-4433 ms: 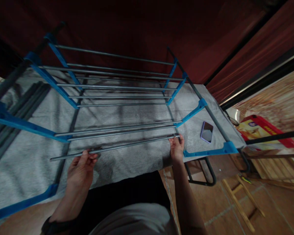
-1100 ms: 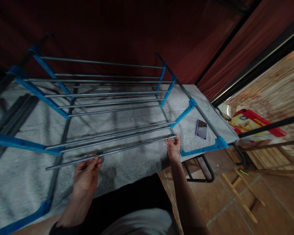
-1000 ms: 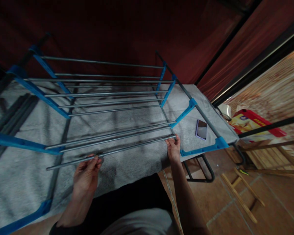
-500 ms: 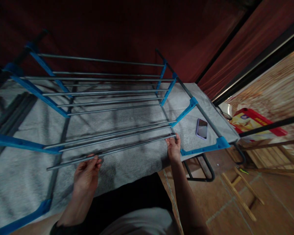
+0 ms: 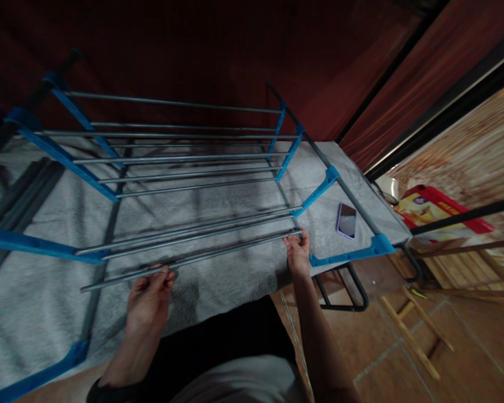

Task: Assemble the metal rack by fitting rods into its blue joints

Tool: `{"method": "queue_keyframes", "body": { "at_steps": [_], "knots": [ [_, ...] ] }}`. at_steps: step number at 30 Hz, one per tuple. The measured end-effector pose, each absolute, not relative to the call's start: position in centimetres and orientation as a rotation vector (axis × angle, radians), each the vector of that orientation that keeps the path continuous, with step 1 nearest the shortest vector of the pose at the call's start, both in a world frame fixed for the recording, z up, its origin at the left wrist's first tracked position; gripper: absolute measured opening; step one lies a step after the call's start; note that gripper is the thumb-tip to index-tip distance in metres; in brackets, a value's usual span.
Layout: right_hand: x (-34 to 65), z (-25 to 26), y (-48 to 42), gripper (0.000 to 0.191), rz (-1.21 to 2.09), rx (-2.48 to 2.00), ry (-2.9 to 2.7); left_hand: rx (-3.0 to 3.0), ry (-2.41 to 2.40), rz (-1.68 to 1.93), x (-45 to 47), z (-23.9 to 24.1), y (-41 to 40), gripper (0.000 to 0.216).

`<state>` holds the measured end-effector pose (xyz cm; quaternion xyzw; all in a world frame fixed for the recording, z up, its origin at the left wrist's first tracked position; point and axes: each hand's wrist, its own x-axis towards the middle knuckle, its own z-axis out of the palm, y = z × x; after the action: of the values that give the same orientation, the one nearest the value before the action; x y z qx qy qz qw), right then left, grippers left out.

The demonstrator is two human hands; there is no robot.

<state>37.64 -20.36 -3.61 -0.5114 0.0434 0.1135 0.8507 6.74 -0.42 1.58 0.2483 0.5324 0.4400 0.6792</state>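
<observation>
Pinching a loose grey rod (image 5: 231, 249) between thumb and fingers, our left hand (image 5: 150, 295) holds it near its left end, while our right hand (image 5: 298, 254) grips it close to the right end. Our right fingers partly cover that end, and the left fingertips beneath the metal are mostly hidden, so we cannot tell how they press. The rod lies in front of the two lower bars of a blue-jointed rack (image 5: 84, 174), over a grey cloth (image 5: 227, 277). The rack's left side runs out of view, as do the dark tubes (image 5: 30, 196), which a blue arm partly covers. We see a red and yellow box (image 5: 441, 210) at the far right, crossed by a dark bar; its print is too small to read. A phone (image 5: 346, 220) rests on the cloth beyond our right hand. Compared with about four seconds ago, our left hand sits farther in along the rod, leaving more of its left end bare, and our view has shifted slightly.
</observation>
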Motion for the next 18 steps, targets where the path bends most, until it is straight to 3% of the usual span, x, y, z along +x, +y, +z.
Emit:
{"method": "queue_keyframes", "body": {
  "at_steps": [18],
  "knots": [
    [37.36,-3.47,-19.93,0.073,0.217,-1.101,0.124,0.559,1.207,0.997,6.86,1.85,-0.60,0.032]
  ]
}}
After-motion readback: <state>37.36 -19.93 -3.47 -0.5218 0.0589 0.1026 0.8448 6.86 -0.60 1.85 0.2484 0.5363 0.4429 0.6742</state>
